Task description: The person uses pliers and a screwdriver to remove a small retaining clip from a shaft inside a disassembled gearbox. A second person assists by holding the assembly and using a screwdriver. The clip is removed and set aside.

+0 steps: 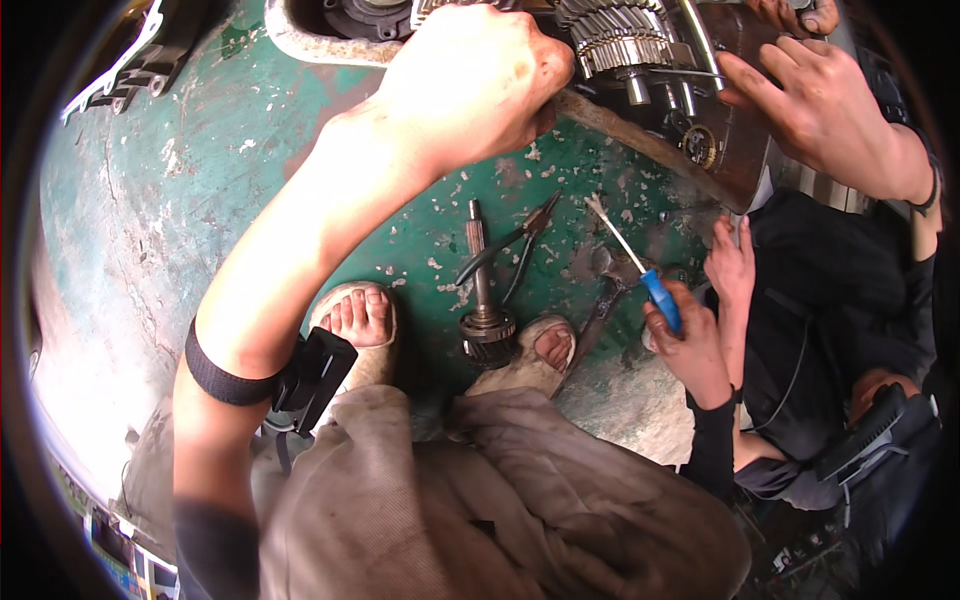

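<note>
My left hand (485, 80) is closed in a fist above the edge of a metal housing (290, 35), beside a cluster of helical gears (620, 45). Its fingers curl underneath, so whatever they grip is hidden. Low on the right, my right hand (690, 340) wraps round the blue handle of a slim tool (662, 300) like a screwdriver. The tool's thin shaft points up and left to a forked-looking tip. Between my feet a splined gear shaft (484, 290) stands or lies on the floor; I cannot tell which. Dark-handled pliers (520, 245) cross it.
A co-worker in black crouches at right, one hand (820, 100) at the gears, the other hand (732, 262) below. Another person's hand (800, 15) shows at the top. A hammer (612, 275) rests on the green floor (220, 170). A metal casting (145, 70) lies upper left.
</note>
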Tool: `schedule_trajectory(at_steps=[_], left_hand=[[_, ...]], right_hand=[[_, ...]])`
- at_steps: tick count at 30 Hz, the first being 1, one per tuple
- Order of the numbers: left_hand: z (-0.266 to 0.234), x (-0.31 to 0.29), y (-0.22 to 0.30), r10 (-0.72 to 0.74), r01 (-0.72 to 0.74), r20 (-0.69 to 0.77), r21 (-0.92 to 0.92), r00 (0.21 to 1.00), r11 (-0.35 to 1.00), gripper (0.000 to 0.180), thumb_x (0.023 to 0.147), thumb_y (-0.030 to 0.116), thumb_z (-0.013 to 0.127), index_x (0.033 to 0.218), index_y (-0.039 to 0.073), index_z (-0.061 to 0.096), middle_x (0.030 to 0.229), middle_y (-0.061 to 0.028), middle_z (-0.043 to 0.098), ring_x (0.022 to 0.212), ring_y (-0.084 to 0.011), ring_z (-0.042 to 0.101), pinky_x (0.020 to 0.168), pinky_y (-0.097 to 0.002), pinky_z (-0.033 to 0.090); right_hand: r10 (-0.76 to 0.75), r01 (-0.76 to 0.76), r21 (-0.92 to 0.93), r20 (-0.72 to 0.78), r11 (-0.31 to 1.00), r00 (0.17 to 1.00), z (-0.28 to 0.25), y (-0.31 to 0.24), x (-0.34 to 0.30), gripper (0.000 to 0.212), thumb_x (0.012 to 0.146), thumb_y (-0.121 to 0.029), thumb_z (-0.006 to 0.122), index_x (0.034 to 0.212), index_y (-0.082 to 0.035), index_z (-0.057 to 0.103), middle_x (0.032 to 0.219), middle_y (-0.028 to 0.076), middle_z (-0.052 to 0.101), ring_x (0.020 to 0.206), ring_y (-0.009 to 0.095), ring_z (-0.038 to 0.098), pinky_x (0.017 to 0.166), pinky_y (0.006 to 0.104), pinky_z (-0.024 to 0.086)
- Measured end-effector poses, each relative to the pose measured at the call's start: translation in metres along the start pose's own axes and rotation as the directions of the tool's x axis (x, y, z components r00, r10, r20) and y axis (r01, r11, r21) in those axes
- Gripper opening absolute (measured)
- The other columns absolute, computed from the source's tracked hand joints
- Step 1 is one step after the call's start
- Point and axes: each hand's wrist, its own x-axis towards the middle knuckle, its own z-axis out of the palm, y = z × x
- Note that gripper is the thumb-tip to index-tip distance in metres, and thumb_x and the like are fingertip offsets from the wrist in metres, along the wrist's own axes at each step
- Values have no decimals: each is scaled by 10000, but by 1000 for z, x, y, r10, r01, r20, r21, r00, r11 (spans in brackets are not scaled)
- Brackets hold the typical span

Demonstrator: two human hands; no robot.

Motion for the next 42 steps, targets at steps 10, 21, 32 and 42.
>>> schedule_trajectory(at_steps=[10,21,32,42], left_hand=[[6,1,-4,31,-31,-64,6,997,1000,158,651,165,714,718,43,640,660,-155,634,657,-343,656,608,-427,540],[10,22,23,-73,88,-167,89,983,992,418,722,375,773,900,29,621,692,-138,631,616,-333,651,561,-407,537],[32,45,27,-232,208,-275,-113,933,972,146,827,98,540,743,18,629,699,-181,636,615,-330,649,570,-424,523],[28,46,28,-242,229,-274,-79,931,970,204,862,131,509,731,30,627,711,-176,644,637,-328,660,583,-427,529]], right_hand=[[-149,138,-62,-244,989,958,-49,-57,7,179,881,-65,641,1028,22,587,790,105,600,637,161,530,601,280,434],[-276,226,-184,-323,957,905,-56,-67,20,353,834,26,599,1187,41,609,1110,198,659,981,282,667,863,335,501],[-416,356,-222,-365,908,833,-67,-82,17,337,829,34,635,1165,49,628,958,181,659,795,232,630,736,295,494],[-366,319,-180,-394,930,843,-69,-89,22,337,815,43,648,1151,52,634,856,162,620,713,227,589,667,298,471]])
